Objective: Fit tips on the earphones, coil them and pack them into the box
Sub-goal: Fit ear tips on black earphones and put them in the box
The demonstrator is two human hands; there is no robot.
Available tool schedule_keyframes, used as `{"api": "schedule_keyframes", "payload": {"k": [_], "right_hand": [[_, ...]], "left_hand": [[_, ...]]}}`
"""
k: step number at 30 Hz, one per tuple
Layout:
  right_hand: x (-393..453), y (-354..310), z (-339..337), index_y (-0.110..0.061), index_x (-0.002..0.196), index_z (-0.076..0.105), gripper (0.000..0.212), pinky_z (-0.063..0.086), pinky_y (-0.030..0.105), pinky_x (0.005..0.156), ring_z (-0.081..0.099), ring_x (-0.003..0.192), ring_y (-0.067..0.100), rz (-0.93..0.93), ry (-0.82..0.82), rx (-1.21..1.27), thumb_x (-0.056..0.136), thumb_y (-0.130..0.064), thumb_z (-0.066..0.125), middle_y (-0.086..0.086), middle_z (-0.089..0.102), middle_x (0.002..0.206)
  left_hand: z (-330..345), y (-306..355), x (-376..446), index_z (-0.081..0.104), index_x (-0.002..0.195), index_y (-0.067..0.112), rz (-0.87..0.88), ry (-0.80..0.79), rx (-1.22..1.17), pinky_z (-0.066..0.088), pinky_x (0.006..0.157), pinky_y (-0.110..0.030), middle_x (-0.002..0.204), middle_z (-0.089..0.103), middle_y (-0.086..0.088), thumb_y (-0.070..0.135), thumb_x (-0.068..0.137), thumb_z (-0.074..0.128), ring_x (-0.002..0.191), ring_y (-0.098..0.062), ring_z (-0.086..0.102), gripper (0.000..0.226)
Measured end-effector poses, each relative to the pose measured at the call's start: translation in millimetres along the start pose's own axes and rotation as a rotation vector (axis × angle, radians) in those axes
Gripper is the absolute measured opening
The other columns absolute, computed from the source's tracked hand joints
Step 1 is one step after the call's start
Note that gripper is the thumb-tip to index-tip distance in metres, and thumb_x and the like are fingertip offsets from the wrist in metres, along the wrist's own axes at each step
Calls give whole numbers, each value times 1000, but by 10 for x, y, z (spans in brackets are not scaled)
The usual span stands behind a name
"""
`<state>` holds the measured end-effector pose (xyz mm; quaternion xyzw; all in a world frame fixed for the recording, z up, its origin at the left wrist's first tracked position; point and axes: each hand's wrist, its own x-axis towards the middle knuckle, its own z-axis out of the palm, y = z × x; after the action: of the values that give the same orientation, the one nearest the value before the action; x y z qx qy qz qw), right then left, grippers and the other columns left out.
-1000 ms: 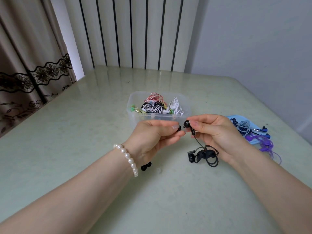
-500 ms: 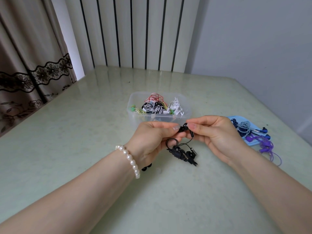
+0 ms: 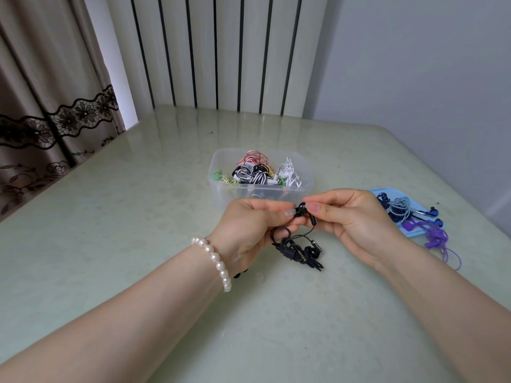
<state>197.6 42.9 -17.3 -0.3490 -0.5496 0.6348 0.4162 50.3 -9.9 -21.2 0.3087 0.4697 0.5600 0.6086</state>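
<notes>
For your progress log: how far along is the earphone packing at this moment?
Done: several coiled sets lie in the clear box. In hand: the left hand and right hand pinch one bud of the black earphones, apparently fitting a tip. Left: coiling and packing this set, then the blue and purple sets on the blue lid.

A tangled pair of black earphones (image 3: 297, 248) is held above the table, 1 earbud (image 3: 301, 210) raised, just before a clear box (image 3: 221, 189) of coiled earphones.

Both hands meet over the table (image 3: 138, 217): the right hand (image 3: 351, 219) pinches a black earbud (image 3: 302, 212), the left hand (image 3: 249, 228) fingers its tip. The black cord bundle (image 3: 297, 250) dangles below them; a clear box (image 3: 261, 175) sits just beyond.
</notes>
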Motion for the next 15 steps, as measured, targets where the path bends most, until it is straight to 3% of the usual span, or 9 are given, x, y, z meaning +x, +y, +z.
{"api": "schedule_keyframes", "payload": {"k": [15], "right_hand": [[25,23,18,-2,59,70,8,56,24,57,67,56,21,42,30,27,55,0,63,12,67,59]], "left_hand": [[14,13,-5,63,83,-5,-34,-12,-66,49,44,-14,64,69,-15,-12,80,56,53,-16,67,10]]}}
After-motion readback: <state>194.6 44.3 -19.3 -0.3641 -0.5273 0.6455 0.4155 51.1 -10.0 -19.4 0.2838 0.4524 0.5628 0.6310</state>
